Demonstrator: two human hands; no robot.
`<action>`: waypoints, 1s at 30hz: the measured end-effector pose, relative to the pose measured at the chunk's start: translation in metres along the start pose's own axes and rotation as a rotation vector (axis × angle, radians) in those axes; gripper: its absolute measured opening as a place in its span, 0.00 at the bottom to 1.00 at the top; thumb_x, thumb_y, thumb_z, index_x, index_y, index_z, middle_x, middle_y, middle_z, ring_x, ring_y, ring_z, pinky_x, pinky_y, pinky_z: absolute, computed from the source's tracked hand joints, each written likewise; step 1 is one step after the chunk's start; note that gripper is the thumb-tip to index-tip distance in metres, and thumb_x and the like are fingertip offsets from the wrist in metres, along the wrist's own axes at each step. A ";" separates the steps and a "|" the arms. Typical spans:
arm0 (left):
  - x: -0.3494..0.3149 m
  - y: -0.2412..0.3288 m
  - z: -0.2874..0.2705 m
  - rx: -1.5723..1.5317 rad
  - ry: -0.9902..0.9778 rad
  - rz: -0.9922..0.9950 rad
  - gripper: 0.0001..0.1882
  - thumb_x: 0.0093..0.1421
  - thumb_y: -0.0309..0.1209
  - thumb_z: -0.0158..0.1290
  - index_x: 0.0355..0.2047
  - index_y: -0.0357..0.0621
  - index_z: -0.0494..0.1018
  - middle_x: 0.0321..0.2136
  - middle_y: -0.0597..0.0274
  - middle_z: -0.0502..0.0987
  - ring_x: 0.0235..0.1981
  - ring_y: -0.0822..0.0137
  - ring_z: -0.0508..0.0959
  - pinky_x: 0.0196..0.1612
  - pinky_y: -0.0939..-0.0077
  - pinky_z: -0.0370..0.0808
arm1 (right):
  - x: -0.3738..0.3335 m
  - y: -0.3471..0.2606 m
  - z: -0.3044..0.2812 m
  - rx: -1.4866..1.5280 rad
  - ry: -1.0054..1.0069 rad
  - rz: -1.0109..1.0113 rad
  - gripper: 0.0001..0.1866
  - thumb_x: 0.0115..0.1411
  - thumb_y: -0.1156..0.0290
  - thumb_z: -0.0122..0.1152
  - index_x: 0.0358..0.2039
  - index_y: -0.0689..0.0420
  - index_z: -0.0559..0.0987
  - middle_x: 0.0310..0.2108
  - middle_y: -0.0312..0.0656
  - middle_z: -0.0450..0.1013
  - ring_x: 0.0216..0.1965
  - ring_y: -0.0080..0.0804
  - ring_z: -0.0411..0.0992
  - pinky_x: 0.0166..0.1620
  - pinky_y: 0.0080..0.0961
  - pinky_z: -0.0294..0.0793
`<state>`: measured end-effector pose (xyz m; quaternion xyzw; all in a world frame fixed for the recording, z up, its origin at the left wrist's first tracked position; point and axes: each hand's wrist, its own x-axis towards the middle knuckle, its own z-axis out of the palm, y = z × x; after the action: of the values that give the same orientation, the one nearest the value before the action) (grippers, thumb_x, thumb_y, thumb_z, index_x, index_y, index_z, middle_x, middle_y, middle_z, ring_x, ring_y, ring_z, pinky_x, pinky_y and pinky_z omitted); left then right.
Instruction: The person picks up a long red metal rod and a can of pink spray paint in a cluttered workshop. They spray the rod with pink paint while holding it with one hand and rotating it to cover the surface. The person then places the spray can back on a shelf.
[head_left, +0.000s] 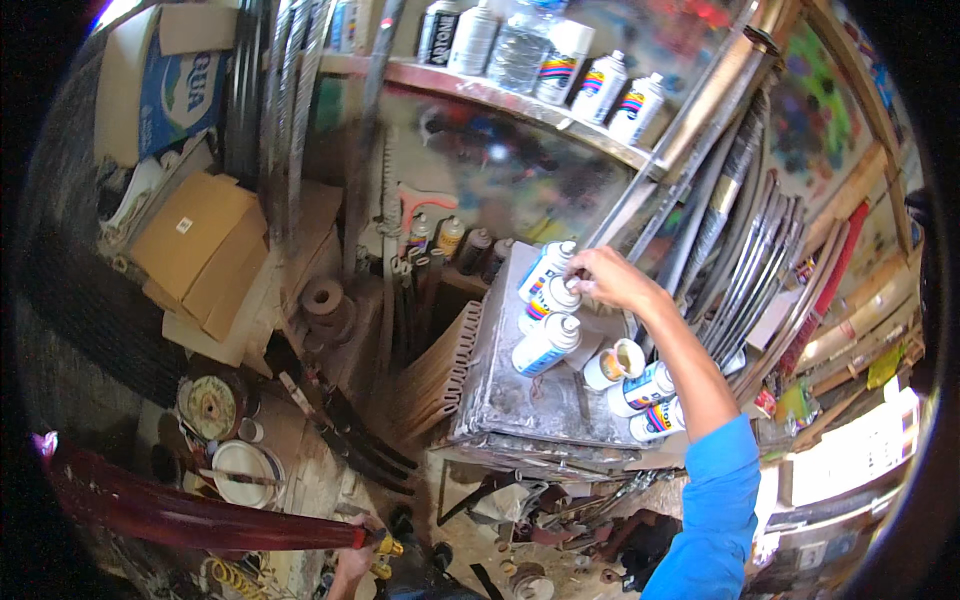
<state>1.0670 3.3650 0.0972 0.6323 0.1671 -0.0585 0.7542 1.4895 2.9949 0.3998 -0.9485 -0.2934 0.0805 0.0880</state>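
My right hand [607, 278] reaches over a dusty grey cabinet top [490, 405], its fingers closed at the top of a white spray can [549, 302]. Close on either side of that can stand another white spray can [545, 272] and a white-and-blue spray can [546, 345]. Beside my forearm are a paint-stained white cup [613, 365] and two spray cans [642, 389] lying on their sides. Low on the left, my left hand [354, 556] grips the end of a long, curved, glossy dark red panel [200, 515]. Something yellow [388, 548] shows beside this hand, its kind unclear.
Bottles and spray cans line a wall shelf [500, 95]. Dark hoses and strips [735, 250] lean at the right. Cardboard boxes [200, 250] are stacked at left, above an open white bucket [245, 470]. Scraps clutter the floor [560, 550] below the cabinet.
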 end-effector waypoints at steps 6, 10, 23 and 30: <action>-0.001 0.015 -0.022 0.334 0.104 0.021 0.11 0.55 0.26 0.59 0.23 0.42 0.67 0.20 0.64 0.67 0.25 0.70 0.66 0.31 0.69 0.66 | 0.004 -0.008 -0.028 0.067 0.068 0.088 0.12 0.54 0.77 0.65 0.40 0.65 0.82 0.35 0.53 0.81 0.39 0.40 0.81 0.45 0.34 0.77; 0.003 0.017 -0.031 0.367 0.128 0.033 0.10 0.54 0.29 0.60 0.24 0.42 0.68 0.19 0.60 0.67 0.24 0.66 0.67 0.31 0.66 0.66 | 0.006 -0.011 -0.033 0.047 0.033 0.165 0.12 0.53 0.77 0.66 0.39 0.64 0.83 0.34 0.53 0.81 0.39 0.41 0.81 0.45 0.34 0.77; 0.009 0.008 -0.043 0.289 0.149 0.000 0.09 0.55 0.28 0.60 0.27 0.41 0.69 0.21 0.63 0.66 0.26 0.66 0.66 0.32 0.66 0.66 | -0.030 -0.006 -0.039 -0.012 0.017 0.237 0.12 0.49 0.80 0.66 0.37 0.64 0.83 0.33 0.54 0.80 0.38 0.44 0.81 0.43 0.35 0.77; 0.016 -0.007 -0.058 0.136 0.112 -0.034 0.07 0.57 0.26 0.56 0.29 0.42 0.66 0.24 0.65 0.63 0.27 0.69 0.64 0.32 0.68 0.64 | -0.039 0.021 -0.004 -0.102 -0.024 0.163 0.14 0.47 0.82 0.62 0.37 0.62 0.83 0.36 0.54 0.80 0.43 0.46 0.79 0.46 0.37 0.78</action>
<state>1.0695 3.4224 0.0773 0.6813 0.2152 -0.0470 0.6981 1.4698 2.9548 0.4029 -0.9714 -0.2203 0.0836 0.0290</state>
